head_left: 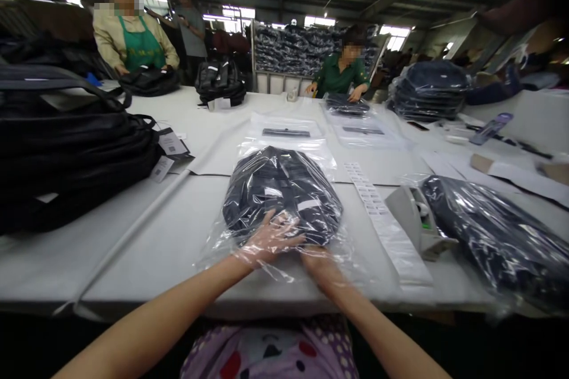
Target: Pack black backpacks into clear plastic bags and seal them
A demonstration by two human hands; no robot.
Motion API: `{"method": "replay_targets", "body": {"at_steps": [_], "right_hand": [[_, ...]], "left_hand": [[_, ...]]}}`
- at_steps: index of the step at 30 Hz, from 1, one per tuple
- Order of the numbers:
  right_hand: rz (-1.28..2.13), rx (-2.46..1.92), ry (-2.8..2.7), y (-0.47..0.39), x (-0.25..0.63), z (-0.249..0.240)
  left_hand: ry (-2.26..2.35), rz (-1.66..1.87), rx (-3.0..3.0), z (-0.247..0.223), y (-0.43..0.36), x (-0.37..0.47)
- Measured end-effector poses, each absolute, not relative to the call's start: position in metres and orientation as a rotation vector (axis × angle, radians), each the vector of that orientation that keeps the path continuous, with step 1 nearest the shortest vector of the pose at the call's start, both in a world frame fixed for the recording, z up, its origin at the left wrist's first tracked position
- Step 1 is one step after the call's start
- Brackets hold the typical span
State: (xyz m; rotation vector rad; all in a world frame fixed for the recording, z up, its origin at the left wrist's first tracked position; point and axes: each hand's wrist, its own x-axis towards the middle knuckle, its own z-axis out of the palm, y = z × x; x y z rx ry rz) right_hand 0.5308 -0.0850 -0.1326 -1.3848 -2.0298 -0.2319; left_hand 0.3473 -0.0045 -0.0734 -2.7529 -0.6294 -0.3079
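Note:
A dark backpack (280, 183) lies inside a clear plastic bag (217, 243) on the white table (178, 249), right in front of me. My left hand (273, 240) rests on its near part with the fingers spread, under a layer of the plastic. Close to it on the right, my right hand (316, 257) reaches into the bag's near end; its fingers are hidden beneath the backpack's edge. Loose plastic spreads over both wrists.
Black bags (66, 142) with tags are piled at left. A label strip (377, 213), a label dispenser (418, 219) and a wrapped bag (493, 231) lie at right. Flat plastic bags (284, 124) lie beyond. Two people (142, 41), (340, 74) work across the table.

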Motion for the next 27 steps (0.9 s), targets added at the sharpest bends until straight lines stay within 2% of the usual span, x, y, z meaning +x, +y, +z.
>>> {"method": "replay_targets", "body": {"at_steps": [7, 13, 18, 27], "right_hand": [[-0.523, -1.078, -2.318, -0.145, 0.574, -0.152], [-0.481, -1.145, -2.327, -0.147, 0.585, -0.153], [-0.636, -1.337, -2.303, -0.143, 0.599, -0.149], [-0.736, -1.096, -2.283, -0.159, 0.615, -0.202]], "left_hand": [[-0.776, -0.197, -2.832, -0.077, 0.011, 0.345], [-0.67, -0.321, -2.884, -0.074, -0.039, 0.299], [-1.011, -0.337, -2.652, -0.103, -0.056, 0.238], [-1.17, -0.579, -2.753, -0.127, -0.072, 0.187]]}}
